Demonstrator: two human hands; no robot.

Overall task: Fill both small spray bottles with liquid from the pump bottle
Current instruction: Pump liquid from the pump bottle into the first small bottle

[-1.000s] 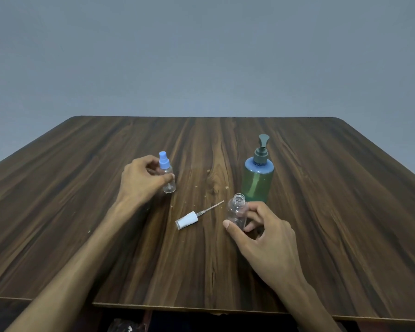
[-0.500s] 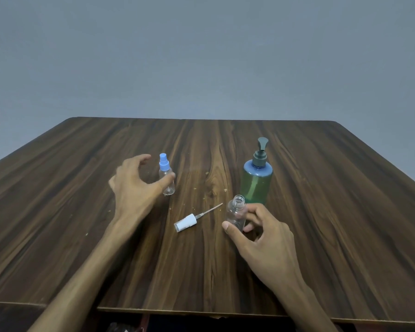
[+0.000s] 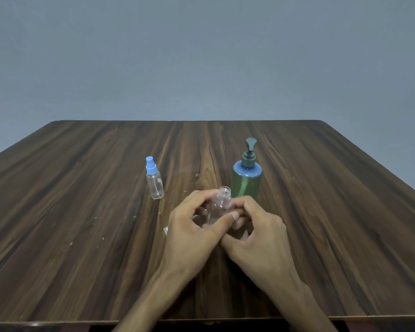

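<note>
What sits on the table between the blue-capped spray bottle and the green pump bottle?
Head view: only bare table between the blue-capped spray bottle and pump bottle, apart from a few crumbs.

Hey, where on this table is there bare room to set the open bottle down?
Bare wood lies left of the blue-capped spray bottle and right of the pump bottle. It is crowded in front of the pump, where both hands hold the open bottle.

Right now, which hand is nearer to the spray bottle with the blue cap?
The left hand. It is in front of the blue-capped spray bottle and to its right, apart from it; the right hand lies farther right.
</note>
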